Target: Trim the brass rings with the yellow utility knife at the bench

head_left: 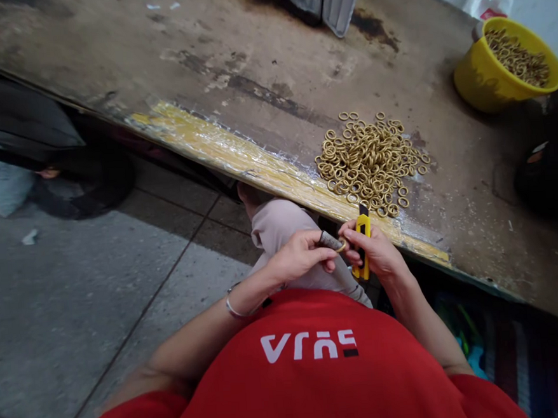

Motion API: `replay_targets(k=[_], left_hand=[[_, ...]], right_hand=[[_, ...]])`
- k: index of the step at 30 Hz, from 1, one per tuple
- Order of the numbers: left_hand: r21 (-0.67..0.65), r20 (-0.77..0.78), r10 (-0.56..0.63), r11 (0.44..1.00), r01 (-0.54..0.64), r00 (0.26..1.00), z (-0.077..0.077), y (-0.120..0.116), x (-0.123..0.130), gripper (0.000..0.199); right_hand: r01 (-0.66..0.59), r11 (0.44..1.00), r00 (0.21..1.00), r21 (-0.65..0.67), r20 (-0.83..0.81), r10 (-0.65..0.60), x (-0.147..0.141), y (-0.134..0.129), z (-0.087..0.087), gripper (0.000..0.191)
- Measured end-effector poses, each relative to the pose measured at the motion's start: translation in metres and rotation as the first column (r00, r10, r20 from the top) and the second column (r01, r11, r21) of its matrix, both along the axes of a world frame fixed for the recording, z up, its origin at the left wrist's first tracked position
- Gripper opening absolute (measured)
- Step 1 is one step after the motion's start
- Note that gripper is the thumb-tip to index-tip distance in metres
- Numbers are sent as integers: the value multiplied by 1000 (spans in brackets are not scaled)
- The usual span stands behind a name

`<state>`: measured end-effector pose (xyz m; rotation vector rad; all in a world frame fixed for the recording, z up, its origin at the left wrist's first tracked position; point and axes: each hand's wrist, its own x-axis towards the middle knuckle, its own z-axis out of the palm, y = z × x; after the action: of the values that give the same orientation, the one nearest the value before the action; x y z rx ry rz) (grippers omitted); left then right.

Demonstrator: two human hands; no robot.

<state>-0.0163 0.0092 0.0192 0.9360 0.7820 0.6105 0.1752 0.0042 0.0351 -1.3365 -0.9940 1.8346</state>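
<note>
My left hand [306, 255] is pinched around a small brass-coloured ring [343, 245]. A grey sleeve or wrap [329, 240] covers its index finger, close against the ring. My right hand [381, 250] is closed on a yellow utility knife [364, 244], whose dark upper end points away from me. The right fingertips meet the ring's far side; whether they grip it too I cannot tell. Just beyond both hands lies a loose pile of similar rings [371, 155] on the worn table [259, 64].
Yellow tape and clear film [237, 151] cover part of the table's front edge. A yellow bucket [477, 74] full of rings stands at the right back. At the far side sits a grey ribbed object [341, 4]. My knee [284, 224] is under the edge.
</note>
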Motion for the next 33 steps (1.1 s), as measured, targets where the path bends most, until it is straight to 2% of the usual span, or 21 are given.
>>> replay_targets(k=[2,3,5,7,10,12,17,21,23,25,26,27,30,33], left_hand=[[-94,33,85,992,-81,996,-2,-1,2,19],[-121,40,125,985,-119,991,-2,-2,3,23],[-121,33,181,977,-176,983,-1,-4,5,27],[-70,-2,204,977,-203,979,1,-5,7,26],[0,-65,221,975,-221,973,5,-7,8,21],[37,-103,229,973,-227,968,6,-8,8,18],[166,-173,247,962,-219,954,6,-9,8,14],[254,-222,218,954,-160,950,17,-11,6,18],[280,-225,178,953,-111,958,26,-14,3,19],[300,-213,103,953,-36,971,32,-16,-1,17],[315,-209,68,949,1,976,33,-16,-2,16],[343,-210,52,939,24,976,32,-15,-3,16],[477,-249,99,878,34,963,17,-8,-1,12],[527,-349,164,849,48,923,-4,-2,4,8]], right_hand=[[8,979,970,205,236,-57,-1,-8,3,28],[-46,947,921,316,381,-82,-1,-13,4,25],[-244,851,766,465,631,-125,0,-22,6,17],[-436,765,606,474,783,-140,1,-29,5,16],[-578,715,426,392,893,-146,1,-33,0,26],[-612,709,345,349,925,-157,0,-32,-2,27],[-643,706,232,297,954,-190,-6,-30,0,28],[-642,709,140,291,954,-264,-6,-27,2,25],[-563,782,45,269,954,-296,8,-21,1,25],[-397,879,-84,266,943,-323,31,-13,1,26],[-340,891,-105,300,930,-353,44,-9,1,26],[-327,876,-86,354,912,-401,57,-5,1,24],[-363,811,22,460,874,-486,83,5,1,19],[-404,812,36,422,894,-447,88,12,-2,22]])
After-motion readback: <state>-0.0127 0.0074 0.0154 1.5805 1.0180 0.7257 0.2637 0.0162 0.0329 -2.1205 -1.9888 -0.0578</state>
